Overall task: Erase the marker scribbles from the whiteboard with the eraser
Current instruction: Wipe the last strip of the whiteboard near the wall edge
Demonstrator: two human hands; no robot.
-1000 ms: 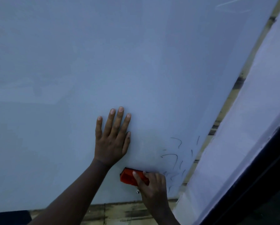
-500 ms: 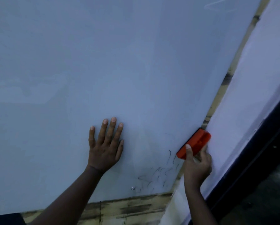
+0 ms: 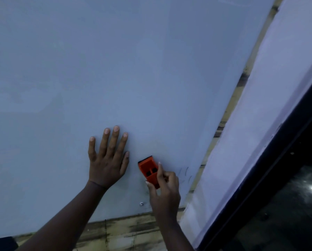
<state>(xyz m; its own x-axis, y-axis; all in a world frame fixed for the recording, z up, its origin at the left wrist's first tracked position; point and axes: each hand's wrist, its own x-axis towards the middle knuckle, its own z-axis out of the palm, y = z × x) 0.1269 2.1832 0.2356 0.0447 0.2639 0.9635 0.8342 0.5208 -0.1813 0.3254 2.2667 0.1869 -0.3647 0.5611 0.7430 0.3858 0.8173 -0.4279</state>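
Moved leftward, eraser point(image 3: 149, 171) sits pinched in right hand point(image 3: 165, 191) fingers point(image 3: 159, 171); left hand point(image 3: 107, 160) splayed flat.

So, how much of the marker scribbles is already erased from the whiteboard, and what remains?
Most of the large white whiteboard looks clean. In hand: the right hand grips the orange plastic eraser against the board, while the left hand presses flat beside it. Left: a few thin dark marker strokes near the lower right edge, and faint marks at the top right.
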